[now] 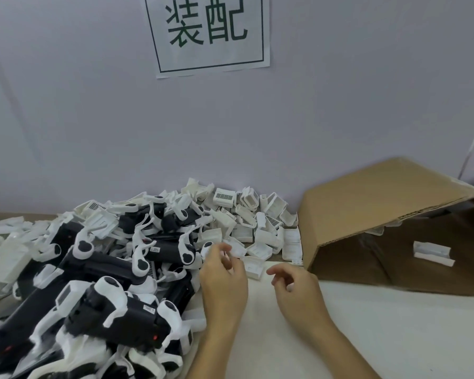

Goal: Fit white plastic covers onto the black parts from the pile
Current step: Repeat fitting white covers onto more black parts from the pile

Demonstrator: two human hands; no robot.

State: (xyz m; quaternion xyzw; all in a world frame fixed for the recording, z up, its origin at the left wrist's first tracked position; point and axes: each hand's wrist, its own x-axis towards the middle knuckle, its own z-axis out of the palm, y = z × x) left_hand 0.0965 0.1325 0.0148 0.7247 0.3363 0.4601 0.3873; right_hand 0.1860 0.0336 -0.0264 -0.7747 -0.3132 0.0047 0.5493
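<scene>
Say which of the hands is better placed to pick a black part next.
Probably right. The left hand already pinches a white cover; the right hand holds nothing, though the black parts lie leftward.

- A white paper sign (211, 34) on the pale wall (80, 119) carries two large dark green characters, 装配, set inside a thin dark rectangular frame
- Small white labels (155, 250) on the black parts (115, 269) in the pile bear print too small and blurred to read
- The cardboard box (367, 203) shows no readable marking
</scene>
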